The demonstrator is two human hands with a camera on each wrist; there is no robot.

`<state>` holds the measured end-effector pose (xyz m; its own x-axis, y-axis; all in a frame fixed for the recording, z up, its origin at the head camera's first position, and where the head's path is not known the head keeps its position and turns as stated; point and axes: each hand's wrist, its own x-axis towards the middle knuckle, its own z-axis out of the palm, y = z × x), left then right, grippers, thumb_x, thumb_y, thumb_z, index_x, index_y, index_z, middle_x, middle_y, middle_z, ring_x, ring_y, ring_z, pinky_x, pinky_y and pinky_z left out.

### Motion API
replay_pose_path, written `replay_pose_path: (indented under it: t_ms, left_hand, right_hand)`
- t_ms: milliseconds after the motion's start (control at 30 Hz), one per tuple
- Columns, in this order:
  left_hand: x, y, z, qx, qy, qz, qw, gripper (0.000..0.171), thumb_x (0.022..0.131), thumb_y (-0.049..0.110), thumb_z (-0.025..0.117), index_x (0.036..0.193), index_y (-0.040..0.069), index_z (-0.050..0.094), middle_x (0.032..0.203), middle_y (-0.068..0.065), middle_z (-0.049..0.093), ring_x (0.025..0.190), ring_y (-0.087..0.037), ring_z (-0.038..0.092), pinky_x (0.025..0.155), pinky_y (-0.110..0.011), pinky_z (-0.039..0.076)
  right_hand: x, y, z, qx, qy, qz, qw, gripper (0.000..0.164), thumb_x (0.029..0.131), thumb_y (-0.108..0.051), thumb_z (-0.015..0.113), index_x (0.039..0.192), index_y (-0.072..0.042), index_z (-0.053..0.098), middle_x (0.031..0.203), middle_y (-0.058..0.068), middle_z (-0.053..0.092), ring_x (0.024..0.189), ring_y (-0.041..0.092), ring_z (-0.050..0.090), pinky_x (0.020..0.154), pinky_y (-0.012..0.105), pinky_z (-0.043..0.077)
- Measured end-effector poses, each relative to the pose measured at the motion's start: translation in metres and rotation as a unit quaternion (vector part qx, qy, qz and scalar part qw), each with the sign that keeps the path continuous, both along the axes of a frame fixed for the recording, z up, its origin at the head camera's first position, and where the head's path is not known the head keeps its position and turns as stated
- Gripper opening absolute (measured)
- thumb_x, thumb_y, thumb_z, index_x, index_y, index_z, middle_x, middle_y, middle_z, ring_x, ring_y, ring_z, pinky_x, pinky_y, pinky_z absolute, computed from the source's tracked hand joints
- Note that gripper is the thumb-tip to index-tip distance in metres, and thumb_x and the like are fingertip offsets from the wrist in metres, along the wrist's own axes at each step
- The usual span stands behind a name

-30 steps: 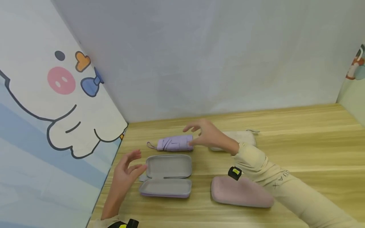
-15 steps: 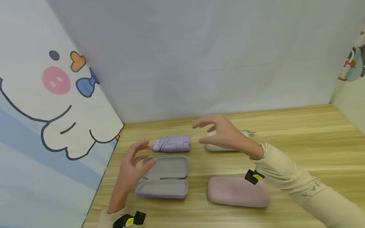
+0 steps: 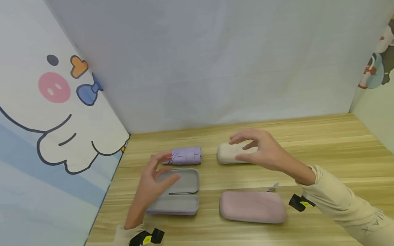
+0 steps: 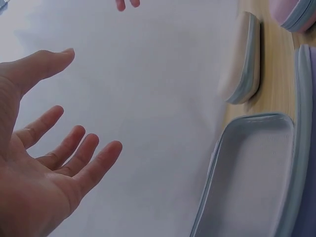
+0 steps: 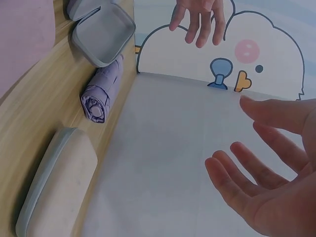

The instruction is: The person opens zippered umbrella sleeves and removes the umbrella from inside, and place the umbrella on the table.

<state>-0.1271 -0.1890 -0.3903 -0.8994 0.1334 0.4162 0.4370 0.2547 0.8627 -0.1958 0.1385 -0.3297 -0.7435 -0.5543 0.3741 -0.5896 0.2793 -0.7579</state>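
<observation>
My left hand (image 3: 154, 188) hovers over the left part of an unzipped purple case (image 3: 181, 205) with a grey lining, its fingers loosely bent around nothing. Behind that case lies a folded purple umbrella (image 3: 186, 155), its strap end hidden by the left fingers. My right hand (image 3: 264, 150) is held above a cream zip case (image 3: 227, 153), covering the case's right part in the head view. In the right wrist view the right fingers are relaxed and apart, with the cream case (image 5: 64, 187) well away from them. A closed pink case (image 3: 252, 206) lies nearer to me.
All the things lie on a wood-grain table (image 3: 326, 147). A pale cloth wall (image 3: 227, 68) stands behind it, and a cartoon-printed panel (image 3: 61, 143) borders the left side. A second printed panel (image 3: 373, 102) rises at the right edge.
My right hand has moved right, from beside the umbrella to over the cream case. My left hand has shifted right over the unzipped case. The view has turned slightly right.
</observation>
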Motion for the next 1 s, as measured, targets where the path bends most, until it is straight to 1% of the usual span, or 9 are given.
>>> replay_pose_path:
  t_ms: [133,233,300,433,567,700,867,933,1000]
  left_hand:
    - [0.002,0.011,0.002,-0.021,-0.008,-0.013,0.9997,0.064,0.075,-0.008,0.074,0.132,0.006,0.048,0.129,-0.008,0.048,0.116,-0.022,0.047,0.091,-0.043,0.049]
    - [0.005,0.021,0.006,-0.028,-0.012,-0.028,0.9991,0.063,0.075,-0.008,0.074,0.131,0.003,0.048,0.130,-0.013,0.047,0.115,-0.023,0.047,0.090,-0.047,0.048]
    - [0.005,0.026,0.005,-0.029,-0.008,-0.038,0.9988,0.063,0.074,-0.009,0.075,0.130,0.001,0.048,0.130,-0.015,0.046,0.115,-0.023,0.047,0.089,-0.049,0.049]
    - [0.003,0.033,-0.004,-0.025,-0.006,-0.058,0.9980,0.063,0.074,-0.006,0.076,0.130,0.006,0.049,0.129,-0.009,0.048,0.116,-0.021,0.047,0.088,-0.045,0.050]
    - [0.002,0.039,-0.013,-0.018,-0.018,-0.079,0.9966,0.064,0.074,-0.001,0.079,0.130,0.011,0.050,0.129,-0.005,0.049,0.117,-0.022,0.047,0.088,-0.041,0.051]
    - [0.005,0.047,-0.017,-0.017,-0.033,-0.091,0.9951,0.067,0.072,-0.004,0.079,0.130,0.009,0.049,0.130,-0.008,0.049,0.116,-0.022,0.047,0.088,-0.043,0.050]
    - [0.013,0.060,-0.004,-0.032,-0.047,-0.094,0.9940,0.067,0.069,-0.009,0.078,0.129,0.001,0.048,0.130,-0.014,0.047,0.116,-0.024,0.045,0.090,-0.043,0.049]
    - [0.016,0.066,0.001,-0.035,-0.059,-0.093,0.9933,0.066,0.070,-0.008,0.078,0.128,0.001,0.049,0.131,-0.014,0.046,0.117,-0.025,0.044,0.092,-0.042,0.048]
    - [0.018,0.070,0.003,-0.037,-0.072,-0.093,0.9923,0.064,0.071,-0.007,0.078,0.128,0.001,0.049,0.131,-0.015,0.046,0.118,-0.027,0.043,0.094,-0.043,0.047]
  right_hand:
    - [0.004,0.009,-0.004,-0.010,0.008,-0.002,1.000,0.029,0.075,-0.003,0.078,0.102,-0.008,0.070,0.113,0.008,0.064,0.100,0.024,0.062,0.076,0.033,0.055]
    - [0.008,0.016,-0.007,-0.015,0.004,-0.004,1.000,0.028,0.075,-0.001,0.077,0.101,-0.008,0.070,0.112,0.007,0.065,0.099,0.018,0.062,0.076,0.033,0.055]
    - [0.010,0.021,-0.009,-0.020,-0.003,-0.002,1.000,0.027,0.075,0.000,0.077,0.100,-0.008,0.070,0.111,0.007,0.065,0.098,0.014,0.062,0.075,0.033,0.055]
    - [0.015,0.031,-0.015,-0.024,-0.016,0.001,1.000,0.026,0.076,0.002,0.076,0.099,-0.007,0.070,0.109,0.007,0.065,0.093,0.010,0.064,0.073,0.032,0.056]
    - [0.019,0.038,-0.021,-0.023,-0.034,-0.004,0.999,0.025,0.076,0.003,0.075,0.098,-0.008,0.069,0.104,0.006,0.067,0.089,0.011,0.066,0.072,0.030,0.056]
    - [0.022,0.044,-0.026,-0.024,-0.046,-0.010,0.999,0.023,0.077,0.003,0.074,0.096,-0.008,0.069,0.099,0.005,0.068,0.087,0.012,0.066,0.072,0.031,0.056]
    - [0.025,0.054,-0.034,-0.016,-0.042,-0.016,0.999,0.022,0.078,0.001,0.075,0.097,-0.008,0.069,0.098,0.004,0.068,0.087,0.009,0.065,0.072,0.029,0.056]
    - [0.026,0.058,-0.038,-0.013,-0.044,-0.018,0.999,0.022,0.078,0.000,0.075,0.098,-0.009,0.069,0.099,0.005,0.068,0.088,0.008,0.065,0.071,0.028,0.056]
    - [0.028,0.061,-0.042,-0.014,-0.048,-0.018,0.999,0.021,0.079,-0.001,0.075,0.098,-0.009,0.070,0.100,0.006,0.068,0.088,0.008,0.065,0.070,0.028,0.056]
